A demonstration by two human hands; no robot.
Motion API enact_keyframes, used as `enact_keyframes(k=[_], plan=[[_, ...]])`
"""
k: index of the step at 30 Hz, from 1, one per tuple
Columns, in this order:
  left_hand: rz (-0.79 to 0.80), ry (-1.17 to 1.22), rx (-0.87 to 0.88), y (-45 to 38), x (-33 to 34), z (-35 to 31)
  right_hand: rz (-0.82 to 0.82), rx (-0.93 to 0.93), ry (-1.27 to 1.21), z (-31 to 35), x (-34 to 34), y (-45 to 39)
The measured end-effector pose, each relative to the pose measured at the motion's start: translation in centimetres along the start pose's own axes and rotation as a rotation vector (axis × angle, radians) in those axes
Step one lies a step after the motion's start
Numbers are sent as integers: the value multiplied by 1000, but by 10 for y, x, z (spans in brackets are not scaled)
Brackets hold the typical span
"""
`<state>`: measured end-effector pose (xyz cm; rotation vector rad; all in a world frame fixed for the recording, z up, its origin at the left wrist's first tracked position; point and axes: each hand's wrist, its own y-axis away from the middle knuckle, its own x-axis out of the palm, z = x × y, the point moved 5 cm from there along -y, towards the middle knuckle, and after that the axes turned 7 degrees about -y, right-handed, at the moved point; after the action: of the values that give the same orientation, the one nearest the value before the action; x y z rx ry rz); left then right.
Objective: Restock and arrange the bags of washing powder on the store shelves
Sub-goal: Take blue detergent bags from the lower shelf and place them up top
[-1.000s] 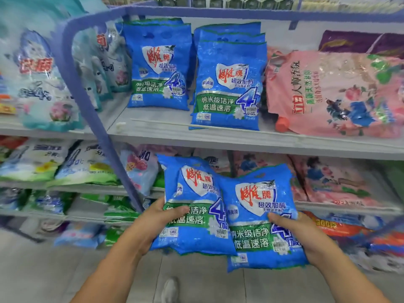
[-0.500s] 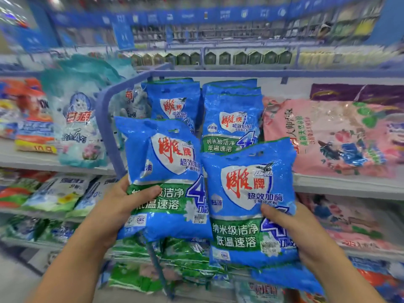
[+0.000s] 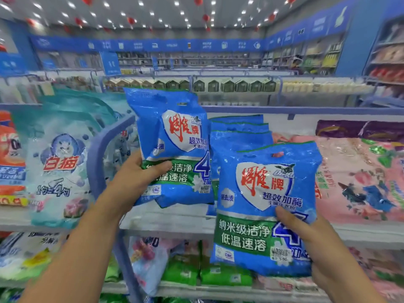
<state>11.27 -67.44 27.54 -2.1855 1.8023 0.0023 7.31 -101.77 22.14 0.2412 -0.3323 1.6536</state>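
My left hand [image 3: 137, 180] grips a blue bag of washing powder [image 3: 175, 136] by its lower left corner and holds it upright over the top shelf [image 3: 175, 219]. My right hand [image 3: 306, 241] grips a second, identical blue bag [image 3: 258, 193] at its lower right, thumb on the front, lower and nearer to me. Behind both bags a stack of the same blue bags [image 3: 238, 130] leans on that shelf, partly hidden.
A curved blue shelf divider [image 3: 96, 154] stands left of the held bags, with teal bags [image 3: 63, 167] beyond it. Large pink bags [image 3: 358, 180] fill the shelf on the right. Green and pink bags [image 3: 185, 272] lie on the lower shelf. More aisles stand behind.
Both hands have lifted their bags from below the top shelf to its level. The left bag has risen higher and moved in front of the left stack. My view has tilted upward.
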Motion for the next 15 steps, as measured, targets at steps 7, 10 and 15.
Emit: enact_keyframes(k=[7,10,15], plan=[[-246,-369,-220,-64,3,103,-64,-16,8,-11,34,-32],[-358,-174,-257,-71,1,115,-65,-25,30,-16,50,-52],[-460,67,-202,-73,1,113,9,-104,79,-9,98,-88]])
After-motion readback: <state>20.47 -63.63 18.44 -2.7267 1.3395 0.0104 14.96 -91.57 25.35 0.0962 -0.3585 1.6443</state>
